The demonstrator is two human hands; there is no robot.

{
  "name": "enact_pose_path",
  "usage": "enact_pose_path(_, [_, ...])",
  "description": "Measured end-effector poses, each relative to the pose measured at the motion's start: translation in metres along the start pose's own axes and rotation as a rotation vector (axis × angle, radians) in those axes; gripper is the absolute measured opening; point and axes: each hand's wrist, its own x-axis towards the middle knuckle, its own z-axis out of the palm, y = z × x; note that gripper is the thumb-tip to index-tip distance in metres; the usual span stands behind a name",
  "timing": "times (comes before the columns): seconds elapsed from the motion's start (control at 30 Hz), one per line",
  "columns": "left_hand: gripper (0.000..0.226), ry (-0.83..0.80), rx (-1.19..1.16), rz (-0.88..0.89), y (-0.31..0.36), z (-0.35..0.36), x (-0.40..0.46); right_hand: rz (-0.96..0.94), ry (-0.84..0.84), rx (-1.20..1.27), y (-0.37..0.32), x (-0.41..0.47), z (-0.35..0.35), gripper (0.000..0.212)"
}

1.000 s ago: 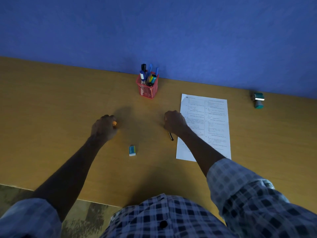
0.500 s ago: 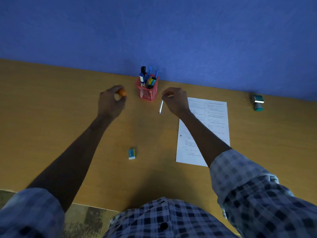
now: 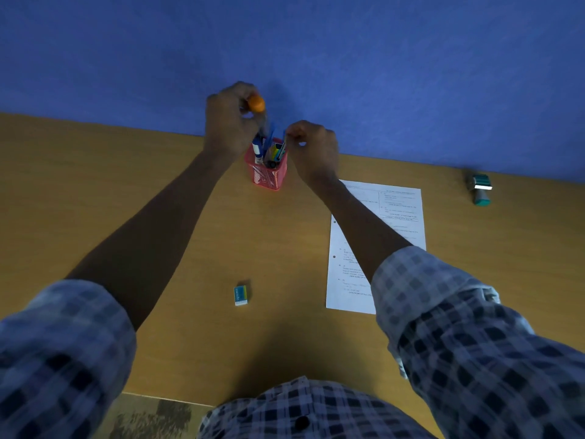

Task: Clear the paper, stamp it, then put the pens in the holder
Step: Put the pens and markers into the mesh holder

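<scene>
Whereas half a second ago both hands flanked the holder [image 3: 267, 172] at desk level, each now sits directly above its mouth. Left hand [image 3: 229, 125] clenches an orange-capped pen [image 3: 255, 103], cap upward, body hidden behind the fingers. Right hand [image 3: 311, 147] pinches a thin dark pen [image 3: 282, 147], its lower end already inside the rim among the other pens. Judgement: the last two pens are about to be dropped in, closing the final step. Paper [image 3: 395, 217] lies bare right of the holder; no stamp mark is discernible. Stamp [image 3: 481, 188] rests well apart near the wall. Print on the paper and on the eraser [image 3: 242, 294] is too small to read.
</scene>
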Motion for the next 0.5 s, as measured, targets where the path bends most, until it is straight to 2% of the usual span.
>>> enact_pose_path(0.17, [0.028, -0.184, 0.314, -0.029, -0.013, 0.02, 0.004, -0.024, -0.035, -0.19, 0.002, 0.002, 0.009, 0.017])
enact_pose_path(0.3, [0.025, -0.194, 0.387, -0.059, -0.018, 0.031, 0.003, -0.041, -0.045, -0.256, 0.005, 0.001, 0.011, 0.022])
enact_pose_path(0.5, [0.029, -0.221, 0.451, -0.06, -0.019, 0.028, 0.007, -0.069, -0.212, -0.322, 0.012, -0.005, 0.015, 0.027])
